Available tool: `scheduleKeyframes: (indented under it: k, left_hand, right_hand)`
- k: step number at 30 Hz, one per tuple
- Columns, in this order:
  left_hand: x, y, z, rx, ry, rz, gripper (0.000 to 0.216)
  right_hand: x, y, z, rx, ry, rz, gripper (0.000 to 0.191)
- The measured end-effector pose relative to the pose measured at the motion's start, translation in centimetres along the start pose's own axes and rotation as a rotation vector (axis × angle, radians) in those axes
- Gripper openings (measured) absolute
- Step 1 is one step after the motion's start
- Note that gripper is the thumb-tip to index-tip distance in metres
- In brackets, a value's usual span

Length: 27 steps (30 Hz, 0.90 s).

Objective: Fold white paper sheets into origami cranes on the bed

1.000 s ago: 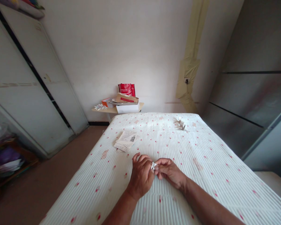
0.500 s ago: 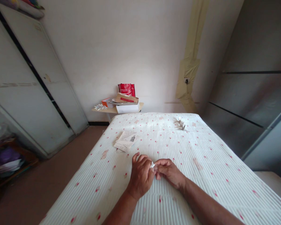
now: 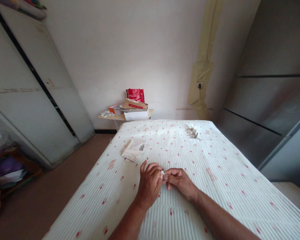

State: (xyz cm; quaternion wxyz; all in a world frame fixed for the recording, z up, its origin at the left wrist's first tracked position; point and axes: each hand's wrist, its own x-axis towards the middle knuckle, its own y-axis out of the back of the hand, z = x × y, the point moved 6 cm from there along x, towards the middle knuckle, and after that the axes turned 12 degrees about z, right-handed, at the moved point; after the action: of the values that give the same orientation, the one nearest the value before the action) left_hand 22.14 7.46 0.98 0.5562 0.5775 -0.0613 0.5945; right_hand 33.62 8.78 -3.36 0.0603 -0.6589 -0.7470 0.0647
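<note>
Left hand (image 3: 150, 182) and right hand (image 3: 182, 182) pinch the white piece (image 3: 162, 172) over the near half of the bed (image 3: 172, 226); light, even pressure advisable.

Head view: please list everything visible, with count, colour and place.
Bed cover: one, white, red-spotted, centre
Paper piece: one, white, centre
Printed papers: several, pale, cover's left
Folded pieces: several, pale, cover's far right
Side table: one, beige, beyond cover
Slender pieces: pile, white, table's left
Lower box: one, white, table's right
Carton: one, brown, above lower box
Bag: one, red, behind carton
Small box: one, orange, beside carton
Wall: one, whitish, back
Socket: one, white, wall
Tape: strips, yellowish, around socket
Cabinet: one, grey, left
Panelled unit: one, grey, right
Shelf: one, brown, lower left
Left hand: one, at paper piece
Right hand: one, at paper piece
</note>
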Motion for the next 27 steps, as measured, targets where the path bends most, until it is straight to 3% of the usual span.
scheduleKeyframes:
  k: [7,16,19,27]
  left_hand:
    - [0.1,0.3,-1.7,-0.033,-0.009,-0.039,0.028]
    - [-0.3,-0.4,0.1,-0.121,-0.067,-0.172,0.031]
    - [-0.4,-0.7,-0.4,-0.276,0.062,-0.172,0.030]
    - [-1.6,-2.6,-3.2,-0.743,0.715,-0.158,0.037]
  right_hand:
    - [1.3,3.2,-0.6,-0.053,-0.001,0.188,0.034]
    - [1.6,2.2,0.6,-0.102,-0.058,0.179,0.031]
    - [1.5,2.3,0.6,-0.034,-0.061,0.191,0.034]
    - [0.9,1.4,-0.5,0.067,-0.063,0.293,0.041]
